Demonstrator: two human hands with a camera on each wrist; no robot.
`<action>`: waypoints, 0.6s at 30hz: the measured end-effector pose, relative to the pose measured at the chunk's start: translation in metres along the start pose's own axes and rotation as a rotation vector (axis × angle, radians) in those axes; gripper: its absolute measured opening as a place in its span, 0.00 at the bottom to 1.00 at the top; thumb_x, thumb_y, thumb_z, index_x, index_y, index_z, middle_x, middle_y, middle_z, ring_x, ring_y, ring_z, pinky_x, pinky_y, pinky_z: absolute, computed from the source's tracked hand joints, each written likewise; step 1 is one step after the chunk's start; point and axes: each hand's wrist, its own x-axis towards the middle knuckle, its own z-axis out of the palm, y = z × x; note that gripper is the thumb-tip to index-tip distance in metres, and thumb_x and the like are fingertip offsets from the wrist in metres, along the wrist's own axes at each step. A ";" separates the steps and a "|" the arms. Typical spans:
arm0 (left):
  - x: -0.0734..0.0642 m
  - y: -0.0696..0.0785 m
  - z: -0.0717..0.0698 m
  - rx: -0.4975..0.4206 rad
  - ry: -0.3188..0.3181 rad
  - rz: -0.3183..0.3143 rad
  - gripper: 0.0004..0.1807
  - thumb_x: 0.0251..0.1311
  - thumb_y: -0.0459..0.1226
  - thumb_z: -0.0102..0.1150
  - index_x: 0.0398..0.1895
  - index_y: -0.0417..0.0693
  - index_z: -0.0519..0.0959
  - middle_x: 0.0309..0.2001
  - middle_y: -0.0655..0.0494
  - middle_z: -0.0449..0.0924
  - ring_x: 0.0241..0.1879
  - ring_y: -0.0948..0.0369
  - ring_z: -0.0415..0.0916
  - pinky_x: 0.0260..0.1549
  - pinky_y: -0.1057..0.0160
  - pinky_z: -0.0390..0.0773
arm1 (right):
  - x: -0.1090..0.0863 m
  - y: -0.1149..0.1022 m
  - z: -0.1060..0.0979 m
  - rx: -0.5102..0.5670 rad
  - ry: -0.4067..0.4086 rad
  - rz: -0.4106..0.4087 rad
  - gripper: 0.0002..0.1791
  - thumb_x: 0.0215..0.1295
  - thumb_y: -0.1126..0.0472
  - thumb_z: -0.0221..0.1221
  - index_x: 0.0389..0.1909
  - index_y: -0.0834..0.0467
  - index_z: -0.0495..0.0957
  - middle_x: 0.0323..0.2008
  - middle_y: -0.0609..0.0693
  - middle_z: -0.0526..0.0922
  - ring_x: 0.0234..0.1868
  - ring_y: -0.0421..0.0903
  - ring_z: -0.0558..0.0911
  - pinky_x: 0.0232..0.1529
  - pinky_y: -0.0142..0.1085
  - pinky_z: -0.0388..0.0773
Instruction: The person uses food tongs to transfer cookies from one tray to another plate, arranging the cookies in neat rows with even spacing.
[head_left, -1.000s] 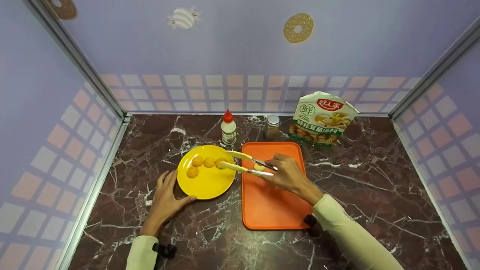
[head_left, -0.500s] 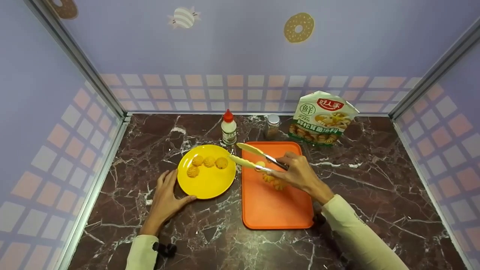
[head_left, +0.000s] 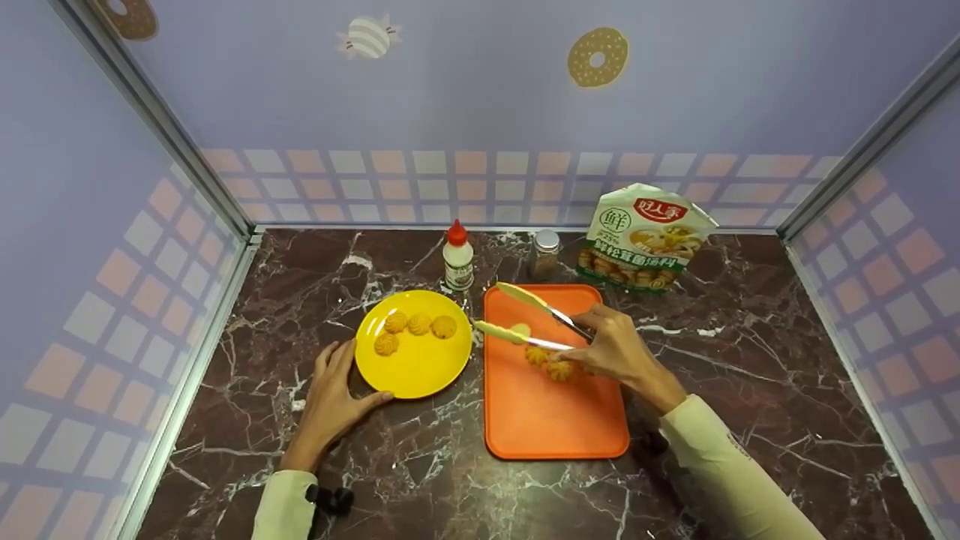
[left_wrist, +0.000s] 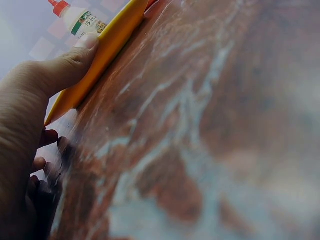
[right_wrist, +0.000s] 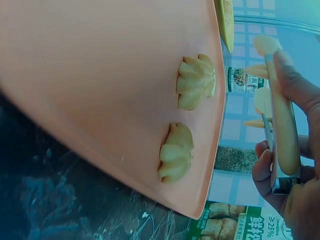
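On the yellow plate (head_left: 416,371) lie several swirled cookies (head_left: 418,324). My left hand (head_left: 335,394) holds the plate's left and near edge; in the left wrist view the thumb (left_wrist: 75,62) presses on its rim. My right hand (head_left: 619,349) grips a pair of tongs (head_left: 551,343) above the orange tray (head_left: 555,424). The tongs' yellow tips are spread and hold nothing. Two ridged cookies (right_wrist: 195,82) lie on the tray below the right hand. A paler cookie (head_left: 521,329) shows beside the near tip, partly covered.
Behind the plate stands a white squeeze bottle (head_left: 458,262) with a red cap. A small shaker jar (head_left: 545,255) and a green-and-white food pouch (head_left: 645,238) stand behind the tray. Patterned walls enclose the marbled tabletop (head_left: 750,360) at the back and sides.
The tongs have drawn back right, from over the plate to over the tray, spreading away from the rightmost cookie, which stays on the plate. My left hand has not moved.
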 end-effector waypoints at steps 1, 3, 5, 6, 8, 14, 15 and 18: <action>0.000 0.000 0.000 -0.001 0.001 0.001 0.67 0.52 0.56 0.87 0.87 0.36 0.59 0.82 0.35 0.62 0.83 0.35 0.50 0.75 0.25 0.59 | -0.001 0.000 -0.001 -0.004 0.003 -0.002 0.34 0.43 0.47 0.90 0.44 0.67 0.91 0.34 0.56 0.85 0.30 0.50 0.82 0.32 0.46 0.83; -0.001 0.000 0.000 -0.005 0.000 0.003 0.67 0.52 0.55 0.87 0.87 0.36 0.58 0.82 0.35 0.62 0.83 0.34 0.49 0.75 0.25 0.58 | -0.004 0.001 -0.004 -0.008 0.008 -0.008 0.32 0.45 0.49 0.90 0.44 0.67 0.91 0.34 0.56 0.85 0.31 0.51 0.84 0.32 0.47 0.84; -0.001 0.000 0.000 -0.009 -0.003 0.003 0.67 0.52 0.55 0.87 0.88 0.37 0.58 0.83 0.35 0.62 0.83 0.34 0.49 0.75 0.25 0.58 | -0.006 0.002 -0.007 -0.021 0.007 -0.013 0.30 0.46 0.50 0.89 0.43 0.66 0.91 0.34 0.56 0.85 0.30 0.51 0.84 0.31 0.47 0.84; -0.001 0.000 0.000 -0.009 -0.004 0.000 0.67 0.52 0.55 0.87 0.88 0.37 0.58 0.83 0.36 0.62 0.84 0.35 0.49 0.75 0.26 0.58 | -0.007 0.003 -0.008 -0.024 0.009 -0.021 0.30 0.47 0.50 0.89 0.43 0.66 0.91 0.34 0.56 0.85 0.30 0.51 0.84 0.31 0.47 0.85; -0.001 0.000 0.000 -0.007 -0.005 -0.005 0.67 0.53 0.56 0.87 0.88 0.37 0.58 0.83 0.36 0.62 0.84 0.35 0.49 0.75 0.26 0.58 | -0.010 0.004 -0.011 -0.037 0.009 -0.035 0.29 0.48 0.50 0.88 0.43 0.66 0.91 0.34 0.55 0.84 0.29 0.51 0.83 0.30 0.46 0.84; -0.001 0.000 0.001 0.000 -0.002 -0.007 0.67 0.53 0.56 0.87 0.87 0.36 0.58 0.83 0.35 0.62 0.83 0.35 0.50 0.75 0.26 0.59 | -0.017 0.007 -0.020 -0.087 0.026 -0.079 0.26 0.47 0.52 0.88 0.39 0.66 0.90 0.29 0.53 0.80 0.25 0.49 0.78 0.25 0.44 0.79; 0.000 0.000 0.001 0.001 -0.001 -0.005 0.67 0.52 0.56 0.87 0.87 0.36 0.58 0.82 0.35 0.62 0.83 0.35 0.50 0.75 0.26 0.59 | -0.018 0.007 -0.021 -0.095 0.026 -0.078 0.26 0.47 0.51 0.88 0.38 0.65 0.90 0.28 0.53 0.80 0.24 0.48 0.77 0.25 0.44 0.79; 0.000 0.000 0.001 0.002 0.002 0.000 0.67 0.52 0.56 0.87 0.87 0.36 0.59 0.82 0.36 0.63 0.83 0.35 0.50 0.75 0.25 0.59 | -0.022 0.010 -0.025 -0.128 0.027 -0.071 0.26 0.48 0.50 0.87 0.36 0.65 0.89 0.28 0.52 0.78 0.23 0.46 0.75 0.23 0.44 0.77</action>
